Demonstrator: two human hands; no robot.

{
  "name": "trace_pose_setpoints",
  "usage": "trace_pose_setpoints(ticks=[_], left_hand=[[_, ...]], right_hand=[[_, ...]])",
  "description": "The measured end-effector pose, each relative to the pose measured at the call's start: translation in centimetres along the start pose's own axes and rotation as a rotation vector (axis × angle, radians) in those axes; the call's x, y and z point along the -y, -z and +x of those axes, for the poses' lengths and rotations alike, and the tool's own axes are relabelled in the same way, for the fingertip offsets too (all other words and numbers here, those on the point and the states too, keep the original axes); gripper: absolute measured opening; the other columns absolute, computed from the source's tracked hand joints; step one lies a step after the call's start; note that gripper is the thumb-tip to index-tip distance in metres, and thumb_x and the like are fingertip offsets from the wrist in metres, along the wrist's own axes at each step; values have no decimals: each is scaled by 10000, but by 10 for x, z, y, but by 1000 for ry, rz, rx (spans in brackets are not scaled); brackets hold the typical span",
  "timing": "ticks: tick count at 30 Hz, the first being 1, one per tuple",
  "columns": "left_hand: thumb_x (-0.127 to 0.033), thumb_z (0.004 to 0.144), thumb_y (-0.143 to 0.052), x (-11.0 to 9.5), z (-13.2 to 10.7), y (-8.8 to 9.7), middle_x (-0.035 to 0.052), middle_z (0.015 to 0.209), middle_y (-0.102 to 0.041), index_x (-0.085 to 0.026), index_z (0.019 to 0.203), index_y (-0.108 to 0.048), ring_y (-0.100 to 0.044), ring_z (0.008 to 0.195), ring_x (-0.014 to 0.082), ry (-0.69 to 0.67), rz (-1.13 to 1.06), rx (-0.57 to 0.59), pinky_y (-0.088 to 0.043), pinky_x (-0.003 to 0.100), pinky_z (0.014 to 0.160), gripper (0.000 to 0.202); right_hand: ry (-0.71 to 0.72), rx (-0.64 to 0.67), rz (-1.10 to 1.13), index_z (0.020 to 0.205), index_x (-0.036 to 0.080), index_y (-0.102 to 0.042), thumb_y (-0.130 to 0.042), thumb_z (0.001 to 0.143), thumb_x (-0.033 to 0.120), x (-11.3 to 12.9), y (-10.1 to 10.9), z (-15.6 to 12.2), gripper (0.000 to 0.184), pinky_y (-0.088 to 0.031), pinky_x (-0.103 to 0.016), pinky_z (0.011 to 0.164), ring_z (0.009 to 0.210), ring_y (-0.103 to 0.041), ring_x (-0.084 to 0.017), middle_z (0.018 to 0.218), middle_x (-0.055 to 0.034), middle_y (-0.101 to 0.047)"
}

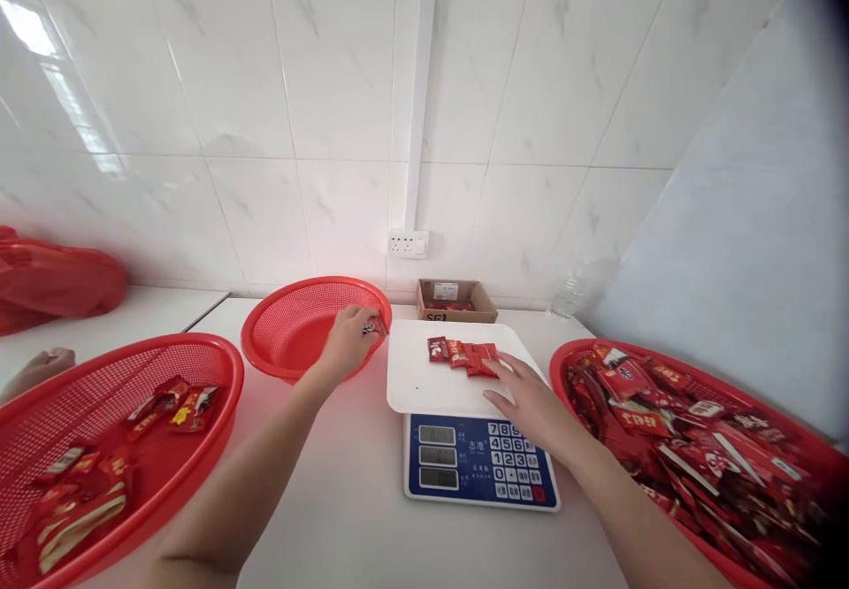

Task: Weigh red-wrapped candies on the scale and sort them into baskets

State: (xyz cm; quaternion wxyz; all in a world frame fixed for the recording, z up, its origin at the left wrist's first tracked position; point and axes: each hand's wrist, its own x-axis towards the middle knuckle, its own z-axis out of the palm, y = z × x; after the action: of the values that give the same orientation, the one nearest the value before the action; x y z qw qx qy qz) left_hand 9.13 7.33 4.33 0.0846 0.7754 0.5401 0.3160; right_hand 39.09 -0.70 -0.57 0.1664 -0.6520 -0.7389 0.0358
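A digital scale with a white platter stands in the middle of the white table. Several small red packets lie in a row on the platter. My right hand rests flat on the platter, fingers stretched toward the packets and touching the nearest one. My left hand is closed on a small packet at the rim of an empty red mesh basket.
A red basket at the left holds several packets. A red basket at the right is heaped with red packets. A cardboard box, a clear bottle and a wall socket are behind. Another person's hand shows far left.
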Motion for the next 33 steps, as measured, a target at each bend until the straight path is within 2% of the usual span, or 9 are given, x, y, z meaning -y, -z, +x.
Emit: trace_pose_setpoints(ticks=[5, 9, 13, 16, 19, 23, 27, 30, 33], left_hand=[[-169, 851, -438, 36, -14, 7, 91, 1160, -603, -192, 1094, -610, -574, 1025, 233, 68, 35, 60, -493, 335, 804, 299], [-278, 871, -464, 38, -35, 0, 88, 1240, -590, -195, 1180, -577, -538, 1135, 260, 72, 55, 59, -453, 391, 919, 339], [-292, 913, -411, 39, -66, -11, 90, 1188, -640, -188, 1148, -600, -476, 1229, 283, 8, 173, -56, -211, 542, 1097, 319], [-312, 930, -392, 47, -86, -21, 100, 1194, -643, -192, 1175, -588, -440, 1267, 308, -2, 265, -166, -118, 627, 1091, 336], [-335, 925, -415, 57, -97, -30, 120, 1260, -601, -190, 1209, -574, -382, 1306, 350, 9, 323, -236, -66, 683, 1066, 356], [-329, 917, -442, 61, -100, -39, 115, 1312, -563, -219, 1225, -572, -317, 1345, 359, 6, 370, -260, 17, 689, 1057, 352], [-283, 903, -458, 61, -100, -43, 124, 1411, -459, -230, 1255, -550, -267, 1367, 368, 44, 389, -285, -37, 713, 1033, 368], [-270, 902, -454, 63, -100, -45, 130, 1442, -415, -225, 1270, -535, -241, 1375, 380, 64, 376, -291, -84, 737, 1007, 380], [-263, 899, -455, 66, -101, -44, 126, 1445, -411, -235, 1261, -541, -239, 1377, 372, 80, 351, -289, -90, 732, 1012, 373]], right_hand=[[-28, 166, -67, 1402, 192, -379, -488, 844, 370, 10, -6, 41, 596, -261, -479, 1073, 1380, -176, -307, 1493, -120, -267], [9, 223, -19, 1391, 180, -386, -471, 831, 268, 16, -2, 51, 573, -331, -390, 1021, 1295, -350, -265, 1427, -104, -392], [-32, 220, -17, 1286, 205, -481, -496, 751, 156, 15, 6, 49, 538, -423, -335, 866, 1094, -536, -251, 1247, -88, -568], [-153, 155, -19, 1254, 174, -482, -444, 802, 193, 12, 14, 52, 455, -444, -379, 779, 973, -595, -286, 1110, -130, -632], [-236, 54, 8, 1271, 156, -439, -374, 862, 230, 17, 23, 61, 420, -441, -389, 841, 1041, -578, -271, 1159, -144, -612], [-185, 11, 495, 1212, 206, -462, -403, 876, 274, 54, 27, 82, 348, -473, -288, 868, 1055, -583, -171, 1234, -74, -584], [-79, 64, 911, 1186, 205, -495, -466, 873, 326, 115, 15, 102, 336, -492, -302, 878, 1044, -594, -176, 1216, -86, -593], [64, 137, 957, 1316, 221, -416, -450, 901, 430, 148, 6, 112, 467, -424, -358, 988, 1199, -494, -195, 1369, -92, -473], [156, 161, 811, 1394, 264, -342, -416, 892, 560, 152, 4, 116, 587, -315, -413, 1074, 1349, -294, -218, 1490, -55, -300]])
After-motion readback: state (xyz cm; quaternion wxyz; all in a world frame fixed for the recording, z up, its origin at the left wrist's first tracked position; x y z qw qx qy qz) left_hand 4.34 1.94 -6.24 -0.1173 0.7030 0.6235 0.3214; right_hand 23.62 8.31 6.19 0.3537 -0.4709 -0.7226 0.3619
